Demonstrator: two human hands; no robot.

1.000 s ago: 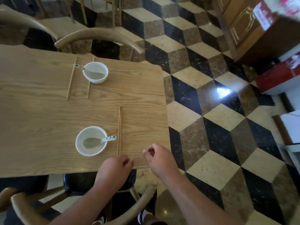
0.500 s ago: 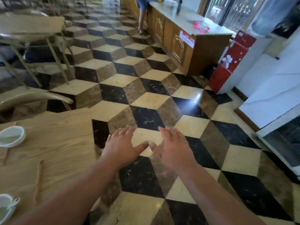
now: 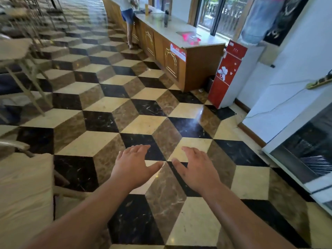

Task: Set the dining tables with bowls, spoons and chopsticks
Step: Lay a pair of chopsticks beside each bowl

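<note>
Pale wooden dining tabletop [image 3: 25, 191] sits at my lower left, while my left hand [image 3: 133, 166] and right hand [image 3: 195, 169] hover above the cube-patterned tile floor [image 3: 143, 124], both grips wide and empty.

The view swings up and to the right, away from the table [image 3: 25, 186]. Only a blurred corner of it shows at the lower left, and the bowls, spoons and chopsticks seen on it earlier are out of view. The left hand [image 3: 133, 165] and right hand [image 3: 195, 168], curled at the table's near edge a second ago, now hang flat over the floor [image 3: 143, 123] with fingers stretched. Their thumbs, almost touching half a second ago, stand apart. More of the counter [image 3: 179, 56], the person [image 3: 128, 13] standing at it and the red water dispenser [image 3: 226, 76] is in view.
</note>
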